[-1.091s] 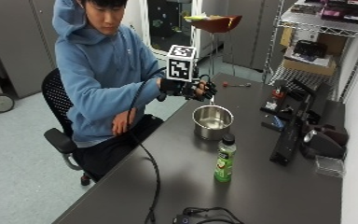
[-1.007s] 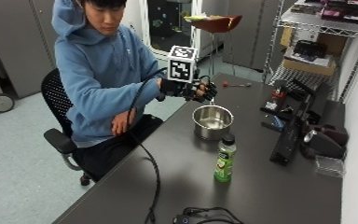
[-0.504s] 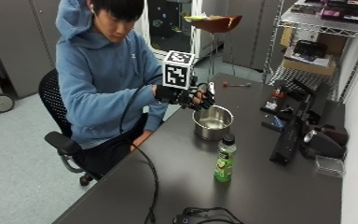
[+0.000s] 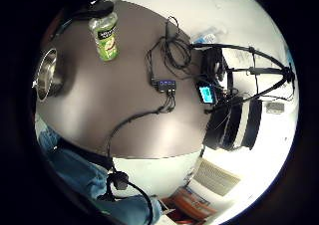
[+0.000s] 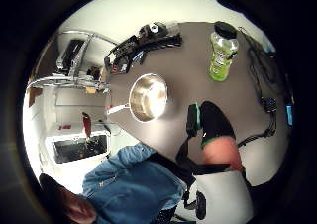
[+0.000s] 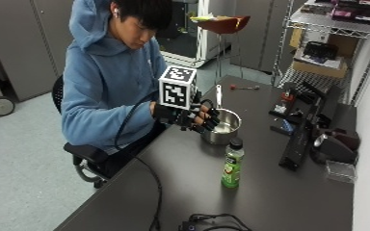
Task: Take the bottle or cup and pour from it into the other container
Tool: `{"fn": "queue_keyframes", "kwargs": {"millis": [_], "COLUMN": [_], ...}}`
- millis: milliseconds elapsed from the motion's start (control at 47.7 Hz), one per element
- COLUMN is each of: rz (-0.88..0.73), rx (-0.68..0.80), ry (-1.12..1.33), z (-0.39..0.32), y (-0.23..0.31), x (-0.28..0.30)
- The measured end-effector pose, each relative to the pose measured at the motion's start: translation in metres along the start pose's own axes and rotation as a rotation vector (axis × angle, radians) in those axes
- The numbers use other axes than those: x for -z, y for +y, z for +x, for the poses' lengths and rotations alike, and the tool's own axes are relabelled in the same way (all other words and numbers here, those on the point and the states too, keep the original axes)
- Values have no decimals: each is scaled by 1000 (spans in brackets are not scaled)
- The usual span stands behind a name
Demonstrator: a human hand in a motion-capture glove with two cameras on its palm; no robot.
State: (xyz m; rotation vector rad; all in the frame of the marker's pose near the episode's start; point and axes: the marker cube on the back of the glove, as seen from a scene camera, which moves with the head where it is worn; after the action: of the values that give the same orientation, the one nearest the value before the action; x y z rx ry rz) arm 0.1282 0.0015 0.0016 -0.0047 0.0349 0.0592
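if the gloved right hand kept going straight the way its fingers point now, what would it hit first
Most likely the steel pot: in the outside view the gloved right hand hangs at its near rim, fingers aimed across it. The green bottle stands off that line, nearer the camera. Depth is unclear, so the hand might pass above the rim.

Outside view overlooks the table (image 6: 287, 202); both palm views face down onto it.

Gloved right hand (image 6: 194, 117) raised – fingers loosely curled, holding nothing.

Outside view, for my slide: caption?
Gloved right hand hovers beside the steel pot; capped green bottle stands untouched on the table.
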Motion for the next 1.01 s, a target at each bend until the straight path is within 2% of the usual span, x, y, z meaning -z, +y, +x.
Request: {"fn": "queue_keyframes", "kwargs": {"millis": [357, 692, 1007], "rz": [46, 135, 307], "rx": [-82, -87, 48], "ry": [-48, -136, -524], "z": [57, 113, 139], "y": [28, 15, -38], "x": [14, -3, -62]}}
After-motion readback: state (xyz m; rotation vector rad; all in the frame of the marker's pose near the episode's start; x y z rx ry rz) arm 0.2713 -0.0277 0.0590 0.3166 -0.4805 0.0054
